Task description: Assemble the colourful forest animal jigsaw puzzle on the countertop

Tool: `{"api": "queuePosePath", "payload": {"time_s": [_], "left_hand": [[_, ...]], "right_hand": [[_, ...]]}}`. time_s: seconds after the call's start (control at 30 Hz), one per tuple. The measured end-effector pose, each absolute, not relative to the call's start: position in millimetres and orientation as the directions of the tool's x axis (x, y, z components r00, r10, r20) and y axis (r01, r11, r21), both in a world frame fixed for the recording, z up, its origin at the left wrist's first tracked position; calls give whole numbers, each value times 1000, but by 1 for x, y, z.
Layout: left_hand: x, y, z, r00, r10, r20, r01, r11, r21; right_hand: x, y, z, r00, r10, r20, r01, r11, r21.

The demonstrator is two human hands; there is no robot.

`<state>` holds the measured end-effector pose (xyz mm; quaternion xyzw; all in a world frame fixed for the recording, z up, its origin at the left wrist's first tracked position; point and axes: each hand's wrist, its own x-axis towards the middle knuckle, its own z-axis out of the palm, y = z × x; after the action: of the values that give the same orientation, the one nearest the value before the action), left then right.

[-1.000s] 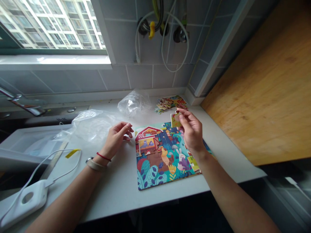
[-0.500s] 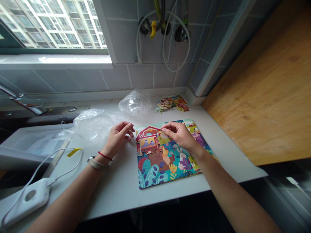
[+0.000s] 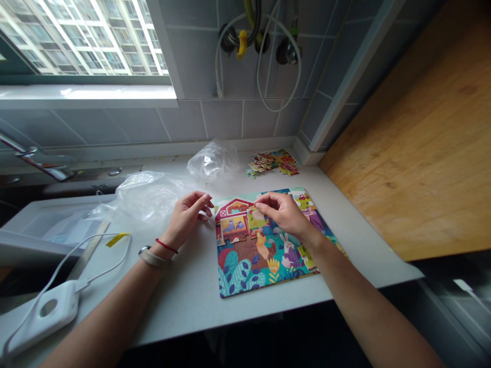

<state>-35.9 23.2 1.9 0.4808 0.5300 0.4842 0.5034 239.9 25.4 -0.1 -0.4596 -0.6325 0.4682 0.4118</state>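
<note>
Having come down from above the board, our right hand [image 3: 283, 214] is pinching a yellow-green jigsaw piece [image 3: 256, 220] onto the farmyard jigsaw puzzle [image 3: 249, 271] beside its red barn [image 3: 233, 210], while our empty left hand [image 3: 186, 214] is curling loosely just off the puzzle's edge, above the white counter [image 3: 180, 306].

A white countertop [image 3: 180, 317] carries a colourful jigsaw puzzle [image 3: 264, 260]. Behind the puzzle lie a small heap of loose puzzle pieces [image 3: 271, 162] and a crumpled clear plastic bag [image 3: 213, 161]. Left of it spread a thin plastic sheet [image 3: 149, 194] and, farther left, a white corded device [image 3: 48, 318].
</note>
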Motion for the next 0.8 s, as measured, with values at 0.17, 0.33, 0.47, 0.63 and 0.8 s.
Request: {"api": "queuePosePath", "payload": {"time_s": [0.17, 0.33, 0.47, 0.63, 0.8], "left_hand": [[-36, 23, 2, -33, 997, -70, 25, 70, 997], [-36, 23, 0, -15, 999, -49, 47, 50, 998], [-38, 24, -4, 7, 1000, -5, 101, 4, 995], [-43, 24, -6, 83, 981, 175, 367, -194, 910], [-46, 25, -6, 288, 884, 368, 542, -467, 698]], "right_hand": [[234, 18, 1, -354, 935, -12, 166, 50, -985], [208, -5, -5, -509, 860, -27, 171, 70, -983], [200, -13, -7, -555, 811, 186, 269, 387, -882], [206, -12, -3, -679, 667, 306, 282, 622, -730], [203, -19, -1, -773, 602, 201, 397, 706, -587]]}}
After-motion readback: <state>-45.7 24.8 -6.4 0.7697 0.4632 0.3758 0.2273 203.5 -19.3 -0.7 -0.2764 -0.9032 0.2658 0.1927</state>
